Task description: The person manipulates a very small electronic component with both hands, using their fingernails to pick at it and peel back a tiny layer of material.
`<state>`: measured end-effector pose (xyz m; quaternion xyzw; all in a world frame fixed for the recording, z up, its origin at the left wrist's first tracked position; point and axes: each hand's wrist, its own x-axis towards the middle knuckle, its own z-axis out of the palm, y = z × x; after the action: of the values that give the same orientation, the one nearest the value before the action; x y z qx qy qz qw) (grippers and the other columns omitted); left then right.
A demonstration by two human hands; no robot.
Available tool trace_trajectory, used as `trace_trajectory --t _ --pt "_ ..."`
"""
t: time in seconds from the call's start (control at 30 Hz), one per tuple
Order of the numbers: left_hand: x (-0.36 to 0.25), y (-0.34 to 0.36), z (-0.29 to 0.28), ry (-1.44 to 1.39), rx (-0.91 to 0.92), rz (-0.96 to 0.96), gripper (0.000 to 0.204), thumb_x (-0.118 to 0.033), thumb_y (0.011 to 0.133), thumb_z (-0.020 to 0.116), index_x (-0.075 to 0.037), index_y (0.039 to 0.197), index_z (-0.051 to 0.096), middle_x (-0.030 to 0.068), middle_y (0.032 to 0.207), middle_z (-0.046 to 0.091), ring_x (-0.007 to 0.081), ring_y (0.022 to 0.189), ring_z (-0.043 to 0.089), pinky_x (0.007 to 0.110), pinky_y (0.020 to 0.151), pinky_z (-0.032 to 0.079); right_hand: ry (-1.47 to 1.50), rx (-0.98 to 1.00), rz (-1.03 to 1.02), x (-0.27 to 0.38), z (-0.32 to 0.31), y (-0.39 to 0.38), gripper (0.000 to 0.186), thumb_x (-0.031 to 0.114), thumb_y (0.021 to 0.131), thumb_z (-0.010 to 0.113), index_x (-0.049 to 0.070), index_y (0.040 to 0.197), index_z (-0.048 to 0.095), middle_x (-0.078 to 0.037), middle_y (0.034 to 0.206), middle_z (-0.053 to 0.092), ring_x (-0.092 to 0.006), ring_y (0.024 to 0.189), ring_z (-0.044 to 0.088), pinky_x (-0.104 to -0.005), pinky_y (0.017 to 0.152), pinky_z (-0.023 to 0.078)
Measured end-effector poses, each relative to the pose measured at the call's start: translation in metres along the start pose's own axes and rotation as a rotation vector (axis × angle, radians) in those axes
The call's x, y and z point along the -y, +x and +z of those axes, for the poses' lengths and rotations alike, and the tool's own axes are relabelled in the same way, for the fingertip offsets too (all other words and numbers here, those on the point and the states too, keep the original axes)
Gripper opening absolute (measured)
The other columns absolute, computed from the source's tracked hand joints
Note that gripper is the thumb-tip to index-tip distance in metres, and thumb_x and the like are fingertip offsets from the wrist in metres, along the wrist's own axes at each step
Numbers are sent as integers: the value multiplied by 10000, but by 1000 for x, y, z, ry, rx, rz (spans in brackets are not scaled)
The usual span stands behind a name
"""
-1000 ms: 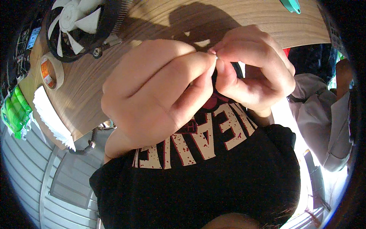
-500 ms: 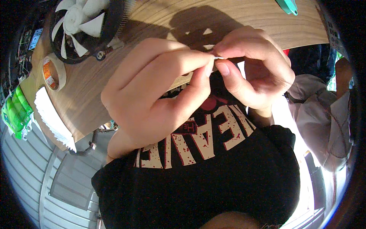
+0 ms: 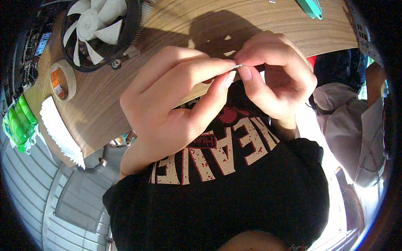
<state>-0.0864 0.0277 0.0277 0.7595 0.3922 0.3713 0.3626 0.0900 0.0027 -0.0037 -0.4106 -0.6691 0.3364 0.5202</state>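
Close together over the near edge of the wooden table (image 3: 167,16), both of my hands meet at a tiny whitish, shiny piece (image 3: 238,66), thin and short. Its kind is too small to make out. My left hand (image 3: 167,96) pinches one end between thumb and index finger, the other fingers curled behind. The thumb and fingertips of my right hand (image 3: 278,71) close on the other end from the right. Most of the piece is hidden by the fingertips.
A white-bladed fan in a black frame (image 3: 90,25) stands far left. Near it are a tape roll (image 3: 63,79), pleated white paper (image 3: 60,129) and a green plastic packet (image 3: 19,125). A teal tool (image 3: 310,8) lies far right; grey cloth (image 3: 343,113) is at the right.
Both hands still pinch the small piece, and slightly more of it shows between the fingertips. My left hand has shifted a little right, and the whole view has shifted slightly.
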Motion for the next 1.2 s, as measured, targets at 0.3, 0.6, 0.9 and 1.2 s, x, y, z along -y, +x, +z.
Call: trace_trajectory --t 0.3,0.6,0.9,1.2 --pt "5 1 -3 -12 28 -18 138 20 678 674 -30 804 646 67 764 617 160 687 569 245 598 427 39 -8 23 0 1 0 134 -58 713 605 -57 843 571 -146 790 589 -211 736 570 -287 663 450" --pt "0 4 -2 67 8 -31 218 -8 637 702 -58 846 671 36 739 556 143 649 506 233 584 404 29 -14 69 3 3 1 137 -58 713 607 -61 845 570 -144 793 583 -205 736 566 -278 651 446" --pt "7 3 2 79 -60 95 187 15 627 717 -62 792 673 43 730 556 158 653 532 242 557 415 17 -6 43 5 2 0 130 -64 713 607 -68 837 569 -148 800 583 -197 725 567 -263 630 449" --pt "8 2 4 130 -78 138 164 16 645 709 -60 782 659 40 723 563 163 632 536 254 534 418 45 -14 65 4 3 -2 136 -75 725 594 -68 857 562 -152 817 580 -198 742 567 -268 652 458"
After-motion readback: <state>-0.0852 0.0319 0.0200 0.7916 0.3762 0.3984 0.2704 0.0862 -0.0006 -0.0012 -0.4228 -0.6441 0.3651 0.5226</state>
